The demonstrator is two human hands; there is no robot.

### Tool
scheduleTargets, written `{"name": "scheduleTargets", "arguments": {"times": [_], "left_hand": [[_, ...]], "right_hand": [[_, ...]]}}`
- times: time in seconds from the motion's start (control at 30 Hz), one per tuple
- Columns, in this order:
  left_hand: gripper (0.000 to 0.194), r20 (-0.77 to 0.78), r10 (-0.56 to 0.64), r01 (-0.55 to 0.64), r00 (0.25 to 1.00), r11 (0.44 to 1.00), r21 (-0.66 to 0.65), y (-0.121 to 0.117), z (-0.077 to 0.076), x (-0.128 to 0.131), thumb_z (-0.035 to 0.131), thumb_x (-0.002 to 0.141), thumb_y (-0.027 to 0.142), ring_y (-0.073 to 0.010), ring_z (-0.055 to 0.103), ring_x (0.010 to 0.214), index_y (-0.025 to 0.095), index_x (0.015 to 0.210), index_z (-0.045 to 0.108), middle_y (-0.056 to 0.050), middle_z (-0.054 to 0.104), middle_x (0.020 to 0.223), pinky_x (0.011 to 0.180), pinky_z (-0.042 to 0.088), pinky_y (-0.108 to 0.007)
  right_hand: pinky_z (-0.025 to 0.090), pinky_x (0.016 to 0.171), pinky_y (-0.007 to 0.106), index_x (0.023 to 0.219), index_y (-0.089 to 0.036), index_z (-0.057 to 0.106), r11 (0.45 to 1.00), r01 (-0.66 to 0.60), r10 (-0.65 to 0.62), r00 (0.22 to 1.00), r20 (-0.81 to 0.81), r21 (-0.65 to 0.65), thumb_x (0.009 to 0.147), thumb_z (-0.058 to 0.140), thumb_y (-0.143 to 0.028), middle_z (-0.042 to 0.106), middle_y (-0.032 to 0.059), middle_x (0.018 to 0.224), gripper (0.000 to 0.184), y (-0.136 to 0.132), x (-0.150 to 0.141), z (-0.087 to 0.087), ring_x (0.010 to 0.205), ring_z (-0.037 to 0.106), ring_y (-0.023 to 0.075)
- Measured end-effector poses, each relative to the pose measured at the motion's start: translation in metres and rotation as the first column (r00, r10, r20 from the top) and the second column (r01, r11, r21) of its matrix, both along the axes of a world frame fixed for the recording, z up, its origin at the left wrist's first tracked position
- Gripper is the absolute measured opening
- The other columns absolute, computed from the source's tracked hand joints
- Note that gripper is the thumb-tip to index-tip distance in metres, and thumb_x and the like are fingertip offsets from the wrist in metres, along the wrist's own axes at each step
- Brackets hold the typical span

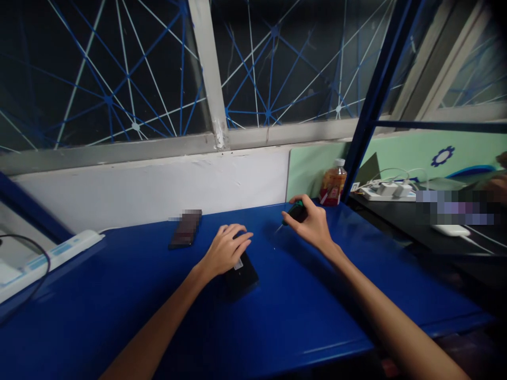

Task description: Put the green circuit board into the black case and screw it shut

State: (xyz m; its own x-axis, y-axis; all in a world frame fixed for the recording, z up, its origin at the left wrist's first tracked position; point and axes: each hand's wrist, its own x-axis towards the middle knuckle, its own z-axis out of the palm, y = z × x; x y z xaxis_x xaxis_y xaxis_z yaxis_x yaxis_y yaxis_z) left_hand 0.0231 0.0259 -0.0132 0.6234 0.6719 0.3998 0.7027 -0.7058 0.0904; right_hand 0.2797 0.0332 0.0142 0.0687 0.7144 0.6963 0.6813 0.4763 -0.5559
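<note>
My left hand point(226, 250) rests palm down on a flat black phone-like device point(242, 275) lying on the blue table point(301, 306), its fingers curled over the device's far end. My right hand point(311, 221) is closed round a small screwdriver with a green and black handle point(296, 211). The screwdriver's thin tip points down and left towards the table, a short way right of the device. A tiny speck, perhaps a screw point(274, 248), lies on the table between the hands.
A second dark flat device point(186, 229) lies at the back of the table near the white wall. A bottle of amber liquid point(333, 183) stands at the back right. A white power strip point(51, 254) with a black cable sits at the left. Chargers point(390, 189) lie on the black desk to the right.
</note>
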Motion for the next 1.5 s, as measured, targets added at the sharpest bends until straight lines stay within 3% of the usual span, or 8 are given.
{"name": "scheduleTargets", "arguments": {"times": [0.13, 0.33, 0.43, 0.5, 0.67, 0.9, 1.2, 1.5], "left_hand": [[0.039, 0.038, 0.007, -0.002, 0.999, 0.993, -0.122, 0.003, -0.004, 0.0, 0.029, 0.1, 0.029, -0.0207, 0.06, 0.093, 0.022, 0.106, 0.067, -0.006, 0.07, 0.1, 0.085, 0.038, -0.038], [0.047, 0.061, 0.446, -0.447, 0.893, 0.894, 0.015, -0.001, -0.007, 0.003, 0.029, 0.099, 0.038, -0.0286, 0.058, 0.09, 0.018, 0.095, 0.071, -0.012, 0.067, 0.092, 0.082, 0.036, -0.045], [0.04, 0.018, 0.151, -0.15, 0.988, 0.987, -0.054, 0.0, -0.007, -0.001, 0.028, 0.1, 0.034, -0.0232, 0.057, 0.099, 0.024, 0.12, 0.061, -0.008, 0.062, 0.111, 0.083, 0.039, -0.037], [0.041, -0.004, 0.09, -0.09, 0.996, 0.993, -0.076, 0.001, -0.008, -0.002, 0.025, 0.101, 0.032, -0.0213, 0.058, 0.099, 0.024, 0.124, 0.058, -0.007, 0.06, 0.112, 0.083, 0.041, -0.034], [0.041, 0.007, 0.347, -0.347, 0.938, 0.938, -0.003, -0.002, -0.014, 0.004, 0.036, 0.097, 0.04, -0.0287, 0.057, 0.098, 0.018, 0.123, 0.059, -0.013, 0.058, 0.11, 0.081, 0.044, -0.043], [0.031, 0.188, 0.108, -0.068, 0.976, 0.976, -0.207, -0.011, -0.002, 0.011, 0.062, 0.083, 0.047, -0.0249, 0.058, 0.101, 0.027, 0.107, 0.067, -0.005, 0.062, 0.111, 0.089, 0.045, -0.042], [0.01, 0.448, 0.112, 0.036, 0.887, 0.95, -0.31, -0.004, -0.012, 0.018, 0.073, 0.077, 0.032, -0.0193, 0.065, 0.085, 0.022, 0.077, 0.074, -0.003, 0.069, 0.093, 0.08, 0.049, -0.034], [0.009, 0.521, 0.105, 0.066, 0.847, 0.952, -0.299, -0.003, -0.009, 0.018, 0.071, 0.079, 0.027, -0.0173, 0.065, 0.08, 0.02, 0.077, 0.075, -0.005, 0.069, 0.087, 0.076, 0.049, -0.03]], "right_hand": [[0.038, 0.05, 0.025, 0.09, -0.022, 0.055, 0.999, -0.031, 0.031, 0.999, -0.019, -0.007, 0.074, 0.064, -0.035, 0.048, -0.006, 0.057, 0.022, -0.001, 0.0, 0.001, 0.048, 0.046, 0.0119], [0.04, 0.05, 0.025, 0.088, -0.022, 0.054, 0.998, -0.054, 0.051, 0.997, -0.065, -0.033, 0.074, 0.065, -0.035, 0.052, -0.0045, 0.06, 0.022, -0.002, -0.001, 0.001, 0.051, 0.049, 0.0132], [0.041, 0.049, 0.026, 0.09, -0.023, 0.053, 0.994, -0.083, 0.074, 0.991, -0.111, -0.076, 0.075, 0.064, -0.037, 0.053, -0.0046, 0.057, 0.024, 0.0, -0.001, 0.0, 0.048, 0.051, 0.0141], [0.042, 0.047, 0.026, 0.091, -0.023, 0.053, 0.989, -0.111, 0.096, 0.984, -0.151, -0.093, 0.076, 0.065, -0.038, 0.054, -0.0046, 0.055, 0.025, 0.001, 0.0, -0.001, 0.046, 0.053, 0.0144], [0.042, 0.042, 0.026, 0.092, -0.021, 0.053, 0.974, -0.201, 0.164, 0.945, -0.282, -0.106, 0.075, 0.067, -0.039, 0.055, -0.0048, 0.051, 0.028, 0.004, 0.0, -0.004, 0.04, 0.056, 0.0148], [0.041, 0.036, 0.024, 0.091, -0.02, 0.051, 0.942, -0.316, 0.223, 0.845, -0.485, -0.117, 0.072, 0.072, -0.039, 0.056, -0.0043, 0.052, 0.034, 0.006, -0.01, -0.011, 0.037, 0.055, 0.0143], [0.042, 0.037, 0.024, 0.092, -0.02, 0.051, 0.937, -0.323, 0.222, 0.842, -0.491, -0.132, 0.074, 0.07, -0.039, 0.056, -0.0047, 0.051, 0.032, 0.0, -0.02, -0.01, 0.037, 0.054, 0.0134], [0.042, 0.037, 0.023, 0.092, -0.021, 0.051, 0.941, -0.317, 0.218, 0.835, -0.506, -0.116, 0.074, 0.071, -0.039, 0.055, -0.0056, 0.049, 0.033, 0.002, -0.021, -0.013, 0.037, 0.055, 0.0137]]}}
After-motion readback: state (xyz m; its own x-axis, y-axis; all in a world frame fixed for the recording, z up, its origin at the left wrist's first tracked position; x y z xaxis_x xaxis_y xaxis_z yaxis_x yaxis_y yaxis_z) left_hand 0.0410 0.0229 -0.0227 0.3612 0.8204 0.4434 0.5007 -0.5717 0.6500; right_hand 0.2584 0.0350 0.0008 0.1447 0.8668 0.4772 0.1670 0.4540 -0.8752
